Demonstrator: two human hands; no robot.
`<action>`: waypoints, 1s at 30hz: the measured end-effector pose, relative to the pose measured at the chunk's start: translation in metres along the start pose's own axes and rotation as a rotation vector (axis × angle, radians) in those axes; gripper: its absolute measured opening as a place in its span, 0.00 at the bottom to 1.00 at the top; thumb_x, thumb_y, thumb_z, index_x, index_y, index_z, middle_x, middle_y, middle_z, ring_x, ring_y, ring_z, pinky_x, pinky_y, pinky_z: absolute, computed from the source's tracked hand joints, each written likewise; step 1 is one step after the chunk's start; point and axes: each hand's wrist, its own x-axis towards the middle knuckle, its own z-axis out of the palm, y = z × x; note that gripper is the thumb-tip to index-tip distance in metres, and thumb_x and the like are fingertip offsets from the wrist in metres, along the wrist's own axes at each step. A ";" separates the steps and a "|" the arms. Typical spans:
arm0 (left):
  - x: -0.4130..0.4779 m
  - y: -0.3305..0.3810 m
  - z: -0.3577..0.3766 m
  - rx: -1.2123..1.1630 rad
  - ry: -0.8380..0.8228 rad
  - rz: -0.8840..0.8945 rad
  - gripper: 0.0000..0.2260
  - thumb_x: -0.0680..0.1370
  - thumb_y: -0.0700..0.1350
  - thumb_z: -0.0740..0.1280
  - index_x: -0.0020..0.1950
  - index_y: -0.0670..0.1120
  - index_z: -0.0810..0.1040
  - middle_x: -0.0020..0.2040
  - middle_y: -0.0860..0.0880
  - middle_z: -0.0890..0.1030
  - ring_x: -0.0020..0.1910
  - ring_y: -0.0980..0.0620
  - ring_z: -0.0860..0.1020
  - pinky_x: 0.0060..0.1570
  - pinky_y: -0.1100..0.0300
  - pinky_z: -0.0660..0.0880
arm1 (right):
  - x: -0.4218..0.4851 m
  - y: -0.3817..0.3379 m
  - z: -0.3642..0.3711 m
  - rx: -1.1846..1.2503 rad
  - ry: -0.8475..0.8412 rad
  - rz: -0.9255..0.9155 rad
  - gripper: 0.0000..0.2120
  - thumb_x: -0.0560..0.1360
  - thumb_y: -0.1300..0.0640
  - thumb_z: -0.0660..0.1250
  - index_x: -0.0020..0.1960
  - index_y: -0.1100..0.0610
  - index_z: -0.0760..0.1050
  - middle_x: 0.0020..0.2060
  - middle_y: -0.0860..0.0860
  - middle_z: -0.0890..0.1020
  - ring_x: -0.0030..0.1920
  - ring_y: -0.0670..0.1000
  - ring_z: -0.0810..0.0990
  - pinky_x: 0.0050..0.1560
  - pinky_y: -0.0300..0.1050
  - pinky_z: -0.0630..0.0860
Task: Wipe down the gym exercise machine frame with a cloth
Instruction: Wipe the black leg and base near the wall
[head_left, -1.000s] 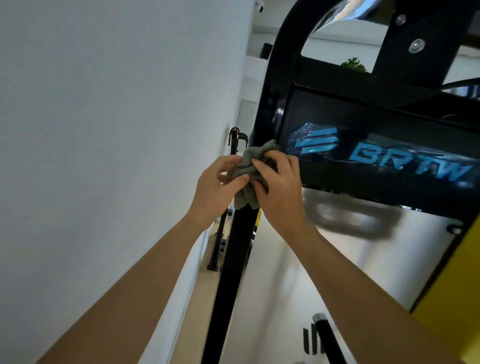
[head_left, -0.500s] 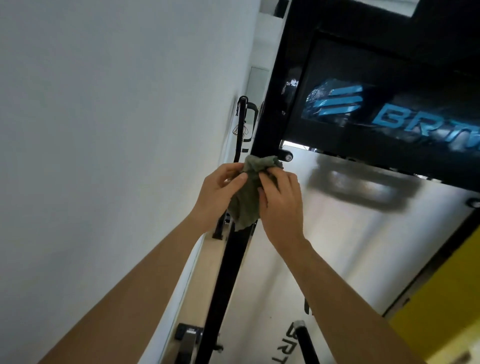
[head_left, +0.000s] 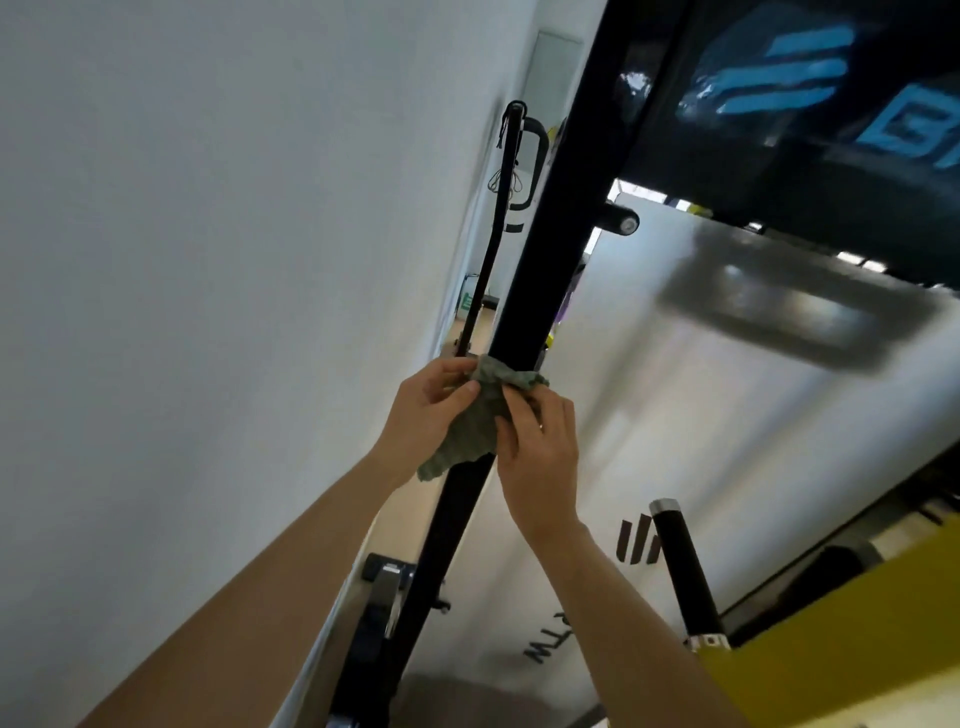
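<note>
Both arms bare, raised up and forward. Left forearm (head_left: 260, 597) comes in from lower left, angled up to the right. Right forearm (head_left: 623, 597) comes in from bottom centre-right, angled up to the left. Wrists roughly straight.

Left hand (head_left: 431, 400): fingers (head_left: 447, 371) curled around the cloth (head_left: 470, 431), thumb pressed across its front.

Right hand (head_left: 540, 447): back of hand to camera, fingers (head_left: 519, 410) bent onto the cloth from the right side, pinching it.

Hands side by side at about the same height, fingertips nearly meeting over the cloth, left slightly higher.
</note>
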 end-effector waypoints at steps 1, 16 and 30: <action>-0.003 -0.008 -0.001 -0.009 0.003 -0.022 0.10 0.81 0.41 0.67 0.62 0.46 0.80 0.53 0.52 0.85 0.50 0.61 0.83 0.47 0.70 0.77 | -0.008 0.001 0.003 0.013 -0.001 0.003 0.22 0.86 0.51 0.54 0.59 0.66 0.80 0.54 0.61 0.81 0.55 0.54 0.74 0.61 0.39 0.72; -0.045 -0.133 -0.010 0.078 0.038 -0.257 0.08 0.79 0.40 0.71 0.58 0.45 0.82 0.52 0.48 0.86 0.52 0.50 0.84 0.55 0.46 0.82 | -0.128 0.020 0.060 0.067 -0.208 0.095 0.13 0.82 0.57 0.63 0.59 0.65 0.80 0.55 0.62 0.80 0.54 0.58 0.76 0.56 0.49 0.80; -0.093 -0.243 -0.007 0.092 0.073 -0.481 0.06 0.73 0.42 0.69 0.48 0.52 0.81 0.52 0.47 0.85 0.49 0.45 0.84 0.56 0.38 0.80 | -0.260 0.025 0.113 0.172 -0.459 0.257 0.13 0.78 0.64 0.70 0.62 0.63 0.78 0.58 0.60 0.77 0.57 0.56 0.75 0.53 0.47 0.81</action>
